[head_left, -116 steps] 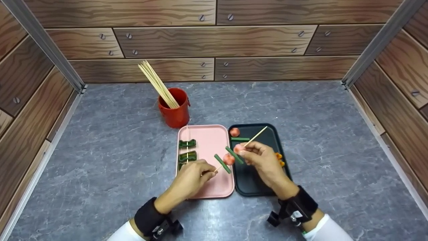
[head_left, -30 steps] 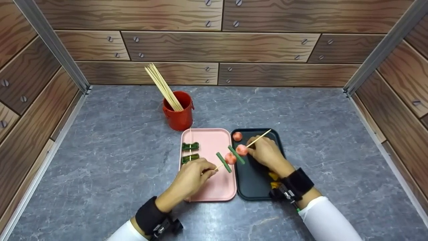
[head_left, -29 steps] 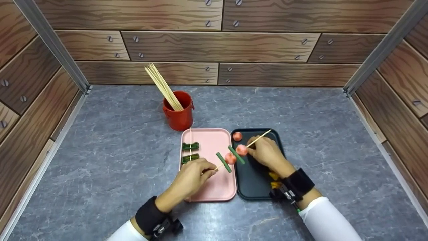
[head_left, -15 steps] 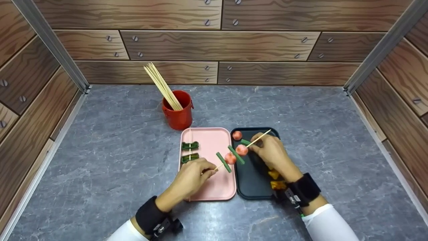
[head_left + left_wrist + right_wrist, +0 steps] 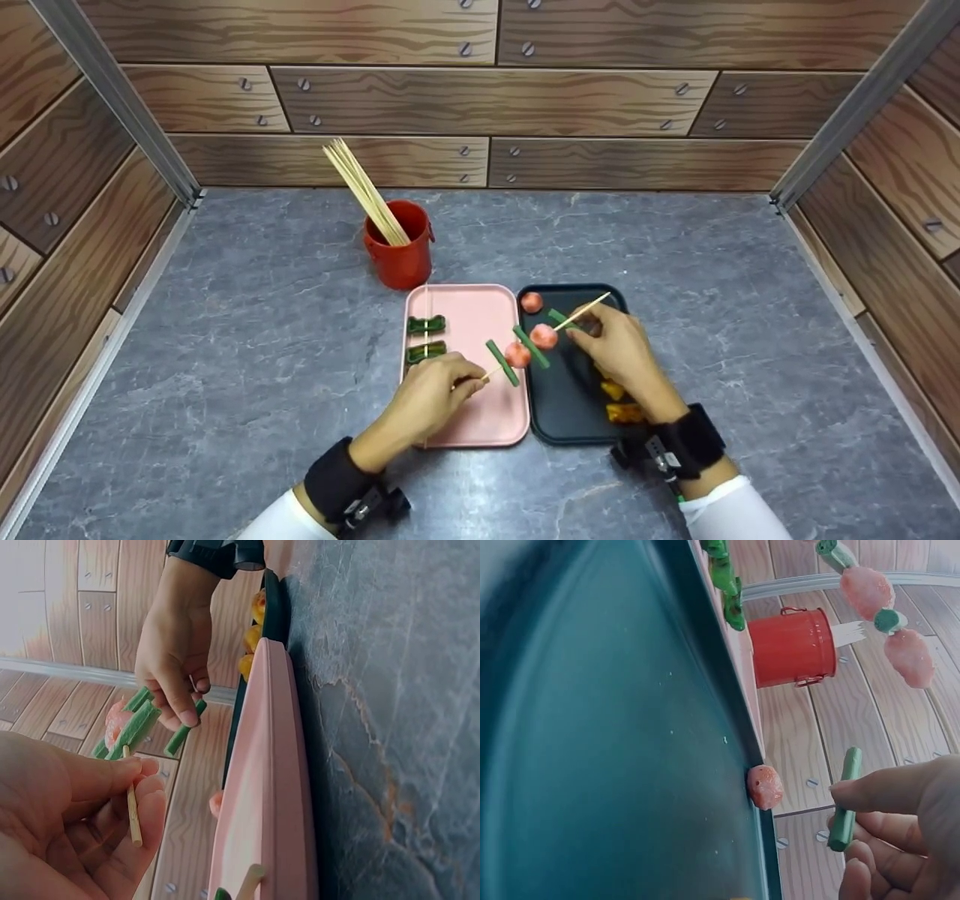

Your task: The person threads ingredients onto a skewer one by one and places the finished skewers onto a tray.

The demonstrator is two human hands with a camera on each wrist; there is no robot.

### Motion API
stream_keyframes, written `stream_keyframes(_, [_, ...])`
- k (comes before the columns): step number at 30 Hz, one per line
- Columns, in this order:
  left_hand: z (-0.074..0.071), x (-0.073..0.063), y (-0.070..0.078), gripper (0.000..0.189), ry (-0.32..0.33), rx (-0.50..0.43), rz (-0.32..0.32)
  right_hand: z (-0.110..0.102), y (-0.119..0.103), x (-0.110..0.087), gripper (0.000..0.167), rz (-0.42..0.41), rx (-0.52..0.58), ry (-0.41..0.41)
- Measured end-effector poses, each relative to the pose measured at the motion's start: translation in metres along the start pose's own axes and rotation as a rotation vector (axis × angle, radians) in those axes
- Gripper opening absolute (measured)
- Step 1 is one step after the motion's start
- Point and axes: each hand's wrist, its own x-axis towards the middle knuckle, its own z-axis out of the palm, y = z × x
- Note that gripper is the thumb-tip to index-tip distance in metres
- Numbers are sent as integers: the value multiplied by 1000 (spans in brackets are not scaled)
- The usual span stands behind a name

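Note:
My left hand (image 5: 431,394) pinches the lower end of a bamboo skewer (image 5: 596,301), which slants up to the right over the trays. Threaded on it are two green stick-shaped pieces (image 5: 502,363) alternating with two pink balls (image 5: 544,337); the pointed end is bare. Close to that end, my right hand (image 5: 616,346) pinches a loose green stick (image 5: 844,799) between thumb and fingers, seen plainly in the right wrist view. Another pink ball (image 5: 532,302) lies in the far left corner of the dark tray (image 5: 562,427).
A pink tray (image 5: 480,424) adjoins the dark one and bears a skewer with green wavy pieces (image 5: 426,325), partly behind my left hand. Yellow-orange pieces (image 5: 624,413) lie at the dark tray's right side. Behind stands a red bucket (image 5: 401,259) of bamboo skewers (image 5: 360,187).
My right hand has left the upper pink ball on the skewer and picked the green stick off the dark tray. It has brought it up beside the skewer's point. My left hand stays nearly still.

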Motion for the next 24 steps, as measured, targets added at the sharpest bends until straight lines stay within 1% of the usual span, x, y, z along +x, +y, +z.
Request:
stream_keyframes(5, [0,-1,-1,9,3,8,3,1,1,-2,14,-3,51,19])
stream_keyframes(8, [0,0,-1,9,5,7,11,-2,0,-3,14,-6,83,36])
stream_keyframes(11, [-1,0,-1,8,3,6,13,-6,-1,-4,12,4,131,34])
stream_keyframes(13, [-1,0,-1,8,2,7,11,-10,-1,-4,12,17,190,19])
stream_keyframes(15, [-1,0,-1,9,0,5,6,-14,0,-4,12,35,272,-3])
stream_keyframes(18, [-1,0,-1,9,-1,0,0,-19,3,-3,16,78,380,-30])
stream_keyframes(24, [0,-1,-1,9,4,-3,-5,-30,10,-1,26,159,467,-62])
